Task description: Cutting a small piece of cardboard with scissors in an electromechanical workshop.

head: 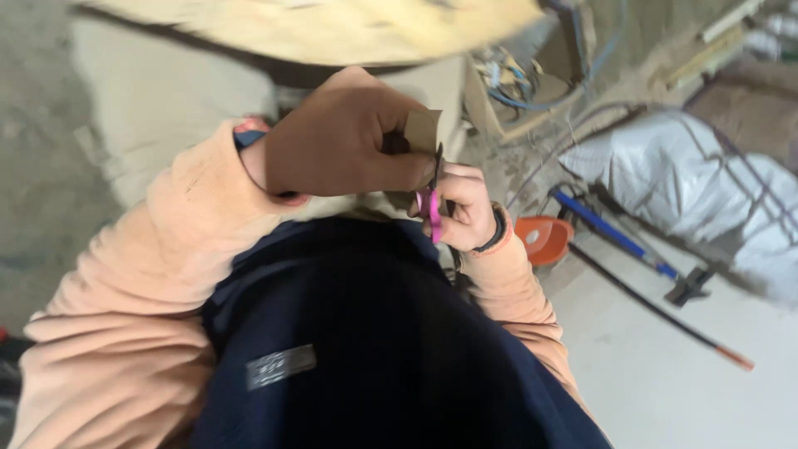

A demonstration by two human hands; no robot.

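Dusty concrete floor; left hand point(337, 141) pinching brown card point(422, 129), right hand point(461, 208) gripping pink-handled scissors point(432, 199) (blurred).

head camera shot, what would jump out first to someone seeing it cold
The two hands meeting at the centre: the left hand pinches a small brown card piece, while the right hand works pink-handled scissors against its edge. Peach sleeves and a dark blue vest fill the lower frame. To the right, an orange bowl sits on the floor beside a blue-handled tool.
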